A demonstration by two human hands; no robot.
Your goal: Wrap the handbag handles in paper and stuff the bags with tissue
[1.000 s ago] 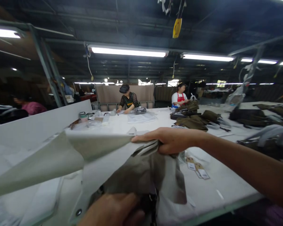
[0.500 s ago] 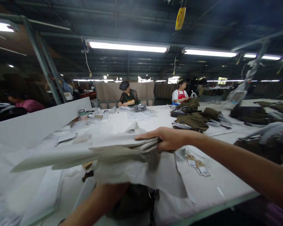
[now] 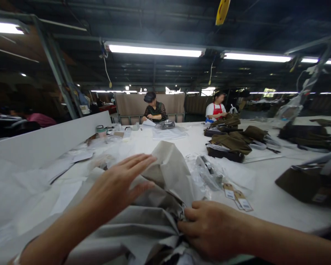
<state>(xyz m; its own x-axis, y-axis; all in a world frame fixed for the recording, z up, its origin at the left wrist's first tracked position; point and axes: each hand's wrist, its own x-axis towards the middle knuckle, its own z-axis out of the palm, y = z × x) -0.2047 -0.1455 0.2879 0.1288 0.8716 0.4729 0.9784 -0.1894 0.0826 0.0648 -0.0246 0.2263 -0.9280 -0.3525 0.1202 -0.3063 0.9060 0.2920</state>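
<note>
1. While our right hand (image 3: 212, 228) sits low in the view, its fingers and thumb are curled tightly round a bunched fold of the grey sheet (image 3: 179, 173), with hardly any gap showing in the grip.
2. We hold our left hand (image 3: 117, 182) open over the same sheet, fingers stretched out towards the right and thumb apart from them; nothing is clasped in it, and we cannot tell whether the palm touches the material underneath.
3. Our grey sheet lies directly in front of us at the near side of the white table (image 3: 276, 206), its creases running in towards the right hand, while one broad flap stands up beyond both hands.
4. Among the folds at the bottom edge we glimpse a dark brown patch (image 3: 160, 254), too little of it to name.
5. Just beyond our right hand, overlapping brown tags (image 3: 237, 197) with white labels lie near a clear plastic packet (image 3: 208, 173).
6. To our right rests an olive bag (image 3: 300, 184); farther back we see piled olive bags (image 3: 227, 143).
7. Across from us, a co-worker in a dotted top (image 3: 157, 110) bends over a white paper (image 3: 149, 123).
</note>
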